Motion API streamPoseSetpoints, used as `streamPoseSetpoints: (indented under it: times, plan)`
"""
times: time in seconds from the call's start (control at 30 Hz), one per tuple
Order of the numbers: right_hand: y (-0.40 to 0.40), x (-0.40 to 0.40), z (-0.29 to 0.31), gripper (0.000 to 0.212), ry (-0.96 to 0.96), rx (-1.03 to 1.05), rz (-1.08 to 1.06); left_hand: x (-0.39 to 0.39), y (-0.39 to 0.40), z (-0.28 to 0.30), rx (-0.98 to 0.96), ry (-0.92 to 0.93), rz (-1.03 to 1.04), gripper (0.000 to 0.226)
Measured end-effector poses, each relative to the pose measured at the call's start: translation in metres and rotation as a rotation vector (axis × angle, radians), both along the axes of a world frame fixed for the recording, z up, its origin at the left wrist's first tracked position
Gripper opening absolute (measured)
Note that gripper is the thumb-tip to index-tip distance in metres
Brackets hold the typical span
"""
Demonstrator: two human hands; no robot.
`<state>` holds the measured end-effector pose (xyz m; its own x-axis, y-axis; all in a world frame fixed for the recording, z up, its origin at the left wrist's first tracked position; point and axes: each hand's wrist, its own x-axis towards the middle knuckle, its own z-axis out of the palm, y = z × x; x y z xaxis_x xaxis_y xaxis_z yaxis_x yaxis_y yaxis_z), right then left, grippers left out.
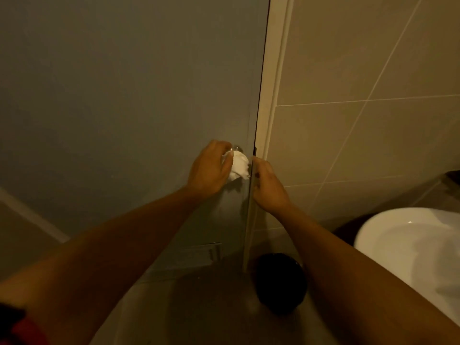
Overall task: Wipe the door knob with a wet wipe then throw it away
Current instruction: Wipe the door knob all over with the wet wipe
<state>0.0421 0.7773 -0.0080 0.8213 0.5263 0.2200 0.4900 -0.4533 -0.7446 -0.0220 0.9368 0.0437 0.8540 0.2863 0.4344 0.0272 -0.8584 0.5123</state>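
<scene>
White and crumpled, the wet wipe (239, 166) sits bunched in the left hand (209, 171), whose grip presses it over the door knob (237, 148), just a metal glint at the wipe's 12 o'clock. At the wipe's 3 o'clock, the right hand (267, 186) grips the door edge (251, 195). Soft, light and damp, the wipe likely needs pinching by its bunched middle.

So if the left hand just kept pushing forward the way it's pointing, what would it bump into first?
Most likely the door knob: the left hand already has the wet wipe bunched around it, and only a sliver of metal shows above the fingers. Right behind that is the grey door. Depth is hard to judge here.
</scene>
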Motion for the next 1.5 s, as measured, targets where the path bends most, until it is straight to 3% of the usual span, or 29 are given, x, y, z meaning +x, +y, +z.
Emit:
streamPoseSetpoints:
  times: [0.2,0.3,0.43,0.5,0.63,0.77,0.83,0.9,0.97,1.1,1.23,1.3,1.4,1.5]
  plan:
    - [-0.026,0.019,0.014,0.067,-0.176,-0.182,-0.052,0.012,-0.018,-0.023,0.017,0.243,0.053,0.047]
    - [-0.031,0.035,0.034,0.066,-0.392,-0.311,0.019,0.021,-0.024,-0.033,-0.199,0.271,0.061,0.052]
    - [-0.028,0.055,0.070,0.061,-0.707,-0.391,0.109,0.036,-0.031,-0.042,-0.494,0.157,0.096,0.047]
    - [-0.025,0.065,0.087,0.063,-0.852,-0.443,0.154,0.043,-0.041,-0.039,-0.783,0.006,0.158,0.038]
    - [-0.016,0.086,0.114,0.073,-1.100,-0.570,0.222,0.052,-0.057,-0.040,-1.594,-0.278,0.153,0.034]
    - [-0.007,0.104,0.133,0.070,-1.264,-0.630,0.290,0.059,-0.059,-0.050,-2.004,-0.576,0.002,0.034]
    - [-0.006,0.112,0.137,0.070,-1.319,-0.637,0.318,0.060,-0.061,-0.050,-2.087,-0.640,-0.008,0.033]
    - [-0.006,0.116,0.136,0.068,-1.351,-0.618,0.327,0.061,-0.059,-0.050,-2.011,-0.590,0.027,0.034]
    - [-0.005,0.120,0.132,0.065,-1.383,-0.588,0.320,0.058,-0.056,-0.046,-1.789,-0.420,0.099,0.029]
    - [-0.003,0.124,0.129,0.061,-1.434,-0.560,0.311,0.047,-0.050,-0.043,-1.150,-0.135,0.165,0.025]
    - [-0.002,0.126,0.127,0.061,-1.441,-0.567,0.309,0.044,-0.043,-0.050,-0.329,0.070,0.236,0.030]
    - [-0.002,0.127,0.127,0.061,-1.442,-0.570,0.305,0.045,-0.043,-0.047,-0.224,0.164,0.265,0.043]
    - [-0.003,0.128,0.127,0.061,-1.438,-0.562,0.311,0.046,-0.041,-0.049,-0.311,0.140,0.283,0.070]
    - [-0.002,0.128,0.126,0.061,-1.430,-0.554,0.325,0.042,-0.043,-0.056,-0.171,0.121,0.250,0.045]
